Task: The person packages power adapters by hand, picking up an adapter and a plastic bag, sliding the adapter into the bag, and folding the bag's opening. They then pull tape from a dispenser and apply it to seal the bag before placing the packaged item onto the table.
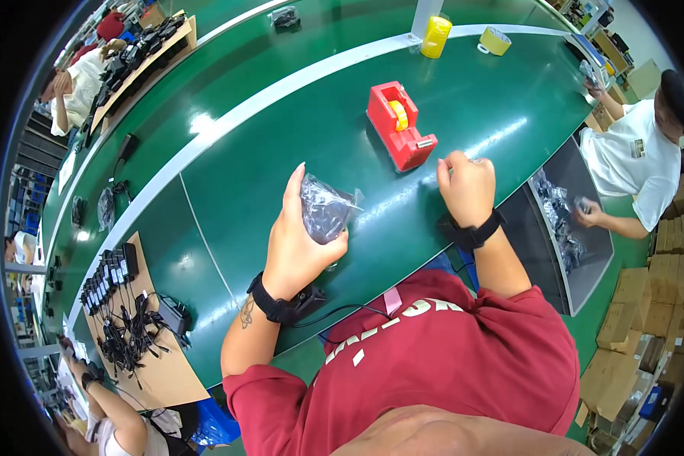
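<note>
left hand (pixel 300 247): fingers clamped on bagged black adapter (pixel 325 209), near table's front edge
right hand (pixel 467 186): fingers curled together beside red tape dispenser (pixel 400 125); whether it pinches tape I cannot tell
handling: probably light, film slippery; grip the hard body

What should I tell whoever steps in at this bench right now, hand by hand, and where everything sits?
Left hand: fingers closed around a clear plastic bag holding a dark item, lifted just above the green table.
Right hand: loosely curled near the red tape dispenser; what it pinches, if anything, is too small to tell.
Done: item is in the bag.
Left: no tape is visible on the bag, so sealing looks pending.
Nearby: yellow tape rolls at the far edge.
</note>
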